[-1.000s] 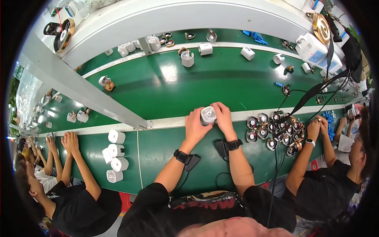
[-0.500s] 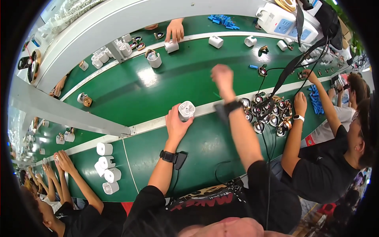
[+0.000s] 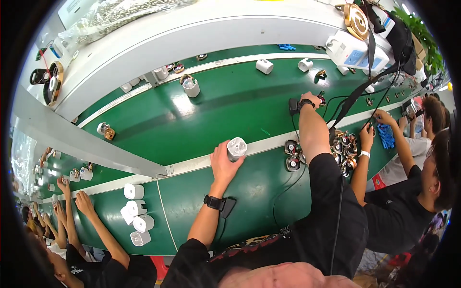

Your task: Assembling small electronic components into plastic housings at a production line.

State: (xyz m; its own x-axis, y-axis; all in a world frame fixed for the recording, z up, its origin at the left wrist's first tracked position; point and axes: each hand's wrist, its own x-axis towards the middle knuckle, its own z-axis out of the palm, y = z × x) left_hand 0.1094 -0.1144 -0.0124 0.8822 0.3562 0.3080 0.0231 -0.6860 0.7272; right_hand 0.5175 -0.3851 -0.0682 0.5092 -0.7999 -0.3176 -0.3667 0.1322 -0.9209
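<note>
My left hand (image 3: 224, 165) is wrapped round a white plastic housing (image 3: 237, 148), a short cup with its hollow, ribbed end facing up. It holds the housing by the pale rail at the near edge of the green belt. Stretched out to the far right over the belt, my right hand (image 3: 311, 99) has its fingers closed at a small dark round part with a metallic rim (image 3: 321, 99). The fingertips are partly hidden there. Below my right forearm lies a pile of similar round black-and-copper parts (image 3: 343, 146).
Several white housings (image 3: 143, 222) stand on the bench to my left. Another housing with a copper-coloured part (image 3: 190, 87) sits on the belt. A grey post (image 3: 96, 134) slants across the left side. Black cables (image 3: 353, 91) hang at right. Co-workers' arms (image 3: 359, 163) work on both sides.
My right hand has swung right and outward across the belt to the small round part. The view has shifted, while my left hand keeps the white housing. A co-worker's hand across the belt is out of sight.
</note>
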